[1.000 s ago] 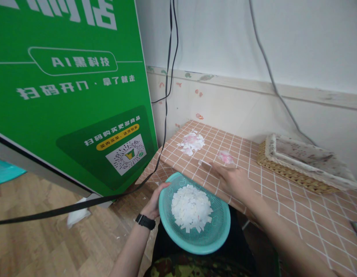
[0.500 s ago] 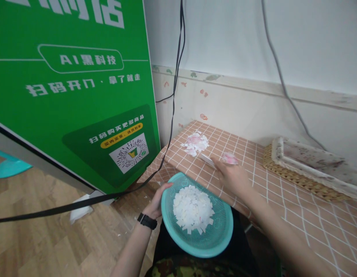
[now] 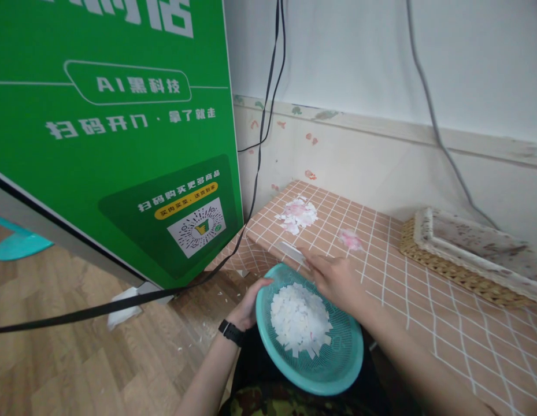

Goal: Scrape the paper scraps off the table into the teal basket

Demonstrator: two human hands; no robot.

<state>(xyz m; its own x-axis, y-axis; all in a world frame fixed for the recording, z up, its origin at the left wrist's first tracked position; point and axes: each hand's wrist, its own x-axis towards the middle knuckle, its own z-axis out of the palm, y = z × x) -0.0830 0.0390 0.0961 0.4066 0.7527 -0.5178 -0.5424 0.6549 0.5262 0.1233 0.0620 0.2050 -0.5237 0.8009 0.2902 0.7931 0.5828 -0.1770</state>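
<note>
My left hand [image 3: 251,303] grips the left rim of a teal plastic colander [image 3: 351,370], which rests over my lap, tilted at the table's edge. Inside it lies a heap of small white paper scraps [image 3: 300,320]. Above the colander's far rim, my right hand [image 3: 337,282] is closed on one end of a flat white strip [image 3: 291,252]; its material is unclear. Just beyond the strip, white and pinkish paper scraps [image 3: 298,212] are spread on the table, with a pink-and-white crumpled piece [image 3: 350,239] to their right.
A brown checked cloth covers the table [image 3: 424,289]. At right stands a cloth-lined wicker basket [image 3: 463,260]. The green cabinet [image 3: 121,156] rises at left, and a black cable [image 3: 142,299] crosses in front of it. A grey cable [image 3: 428,104] hangs along the wall.
My right hand has drawn the white strip back toward me and left, off the scraps to the table's near edge. The colander appears slightly further right and lower.
</note>
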